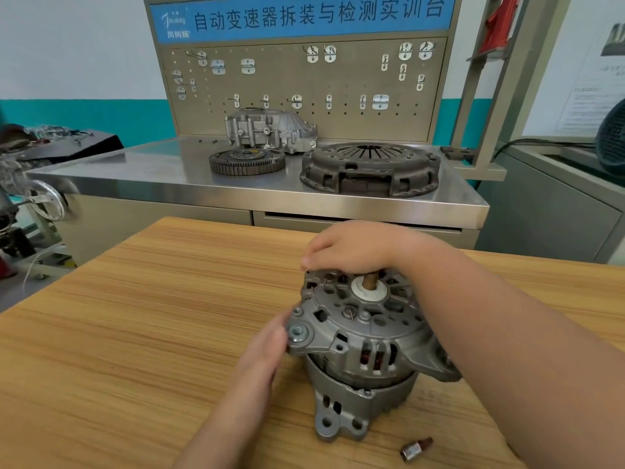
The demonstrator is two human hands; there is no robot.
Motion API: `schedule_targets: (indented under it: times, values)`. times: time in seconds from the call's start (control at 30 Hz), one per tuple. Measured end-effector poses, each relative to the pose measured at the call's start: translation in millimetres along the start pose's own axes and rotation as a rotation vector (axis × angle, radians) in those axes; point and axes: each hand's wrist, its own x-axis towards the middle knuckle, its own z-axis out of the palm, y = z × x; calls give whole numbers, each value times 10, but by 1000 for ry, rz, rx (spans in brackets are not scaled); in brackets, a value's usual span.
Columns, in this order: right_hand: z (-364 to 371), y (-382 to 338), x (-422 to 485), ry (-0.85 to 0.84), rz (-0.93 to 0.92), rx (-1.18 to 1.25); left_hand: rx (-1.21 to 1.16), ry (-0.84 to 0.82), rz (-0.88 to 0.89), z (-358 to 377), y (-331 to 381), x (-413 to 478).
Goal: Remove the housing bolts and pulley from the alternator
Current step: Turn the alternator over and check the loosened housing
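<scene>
Wooden bench (135,333) up close: a small metal fitting (416,448) lies near its front edge, the alternator (365,340) standing shaft-up just beyond. Left hand (267,346) presses flat against its side, grip wide. Right hand (351,248) curls over the far rim, grip narrow; what it pinches I cannot tell. Behind, a clutch cover (370,169) sits on a steel bench (152,170).

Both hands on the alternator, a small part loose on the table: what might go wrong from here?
1. The alternator stands on end, braced only by the left hand at its side; the right hand working at the far rim may tip it.
2. The small metal part lies loose near the front edge of the wooden table, by the right forearm; it may get knocked off.
</scene>
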Motion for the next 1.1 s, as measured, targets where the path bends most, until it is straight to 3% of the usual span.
schedule_targets:
  times: [0.1, 0.17, 0.3, 0.4, 0.5, 0.77, 0.9, 1.03, 1.1]
  values:
    - [28, 325, -295, 351, 151, 326, 171, -261, -54, -90, 62, -19]
    - [167, 522, -512, 513, 321, 525, 244, -244, -59, -22, 60, 12]
    - [569, 630, -837, 411, 601, 820, 327, -23, 60, 164, 21, 104]
    - [707, 553, -933, 381, 638, 723, 315, 46, 108, 198, 13, 121]
    - [709, 514, -918, 382, 638, 570, 325, 52, 152, 221, 2, 108]
    - [808, 520, -819, 604, 624, 675, 318, 123, 194, 262, 61, 59]
    - [781, 423, -866, 624, 607, 708, 300, 156, 174, 305, 173, -22]
    - [281, 11, -1005, 922, 257, 893, 311, 256, 419, 393, 529, 17]
    - [-40, -271, -998, 879, 90, 918, 336, 232, 391, 402, 587, 29]
